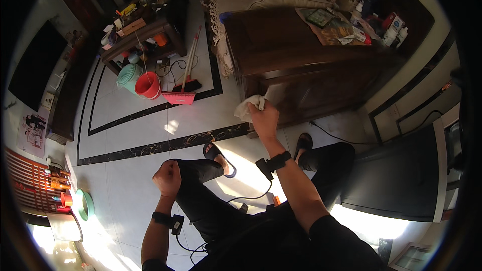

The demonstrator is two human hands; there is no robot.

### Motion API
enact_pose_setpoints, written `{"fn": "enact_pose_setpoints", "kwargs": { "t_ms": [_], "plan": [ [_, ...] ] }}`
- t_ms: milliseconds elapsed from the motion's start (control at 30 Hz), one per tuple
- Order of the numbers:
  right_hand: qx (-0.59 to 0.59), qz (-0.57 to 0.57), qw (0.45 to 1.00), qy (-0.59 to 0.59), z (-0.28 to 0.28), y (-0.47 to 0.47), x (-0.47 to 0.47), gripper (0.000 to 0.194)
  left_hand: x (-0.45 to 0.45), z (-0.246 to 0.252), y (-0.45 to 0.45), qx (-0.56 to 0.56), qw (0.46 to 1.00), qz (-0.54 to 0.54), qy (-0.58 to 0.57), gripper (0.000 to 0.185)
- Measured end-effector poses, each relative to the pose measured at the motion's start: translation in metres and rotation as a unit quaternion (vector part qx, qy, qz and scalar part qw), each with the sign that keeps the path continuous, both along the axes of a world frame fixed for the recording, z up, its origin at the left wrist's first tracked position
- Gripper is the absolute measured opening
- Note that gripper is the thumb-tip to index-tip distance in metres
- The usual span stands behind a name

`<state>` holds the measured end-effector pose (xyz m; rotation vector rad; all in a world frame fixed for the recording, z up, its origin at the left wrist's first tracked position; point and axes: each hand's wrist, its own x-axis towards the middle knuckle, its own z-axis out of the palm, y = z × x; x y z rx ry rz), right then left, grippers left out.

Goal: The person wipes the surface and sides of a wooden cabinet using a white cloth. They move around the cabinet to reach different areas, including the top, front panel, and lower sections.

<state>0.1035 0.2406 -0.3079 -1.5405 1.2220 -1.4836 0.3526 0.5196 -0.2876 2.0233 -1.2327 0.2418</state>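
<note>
My right hand (264, 119) grips a whitish cloth (244, 110) at the near left corner of a dark wooden cabinet (301, 96). Whether the cloth touches the wood I cannot tell. My left hand (167, 178) is a closed fist at my left knee, with no object visible in it. Each wrist bears a black strap with a small box and a cable. On the cabinet's top lie a patterned mat (320, 32), a green packet (319, 17), several bottles and small boxes.
A red bucket (148, 86), a mint-green bin (129, 75), a pink dustpan (178, 98) and a broom (192, 85) stand on the tiled floor. A cluttered low table (131, 43) is behind them. A black cable (335, 135) runs along the floor at right.
</note>
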Motion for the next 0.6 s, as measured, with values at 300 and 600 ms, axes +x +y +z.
{"fn": "enact_pose_setpoints", "kwargs": {
  "t_ms": [300, 600],
  "plan": [
    [0.095, 0.038, 0.988, -0.118, 0.103, -0.015, -0.027, 0.021, 0.005, -0.002, -0.003, -0.003, 1.0, 0.004, -0.028, 0.007],
    [0.116, -0.078, 0.935, -0.326, 0.101, -0.096, -0.152, 0.024, 0.002, -0.002, -0.003, 0.017, 1.0, 0.005, -0.014, 0.008]
  ]
}}
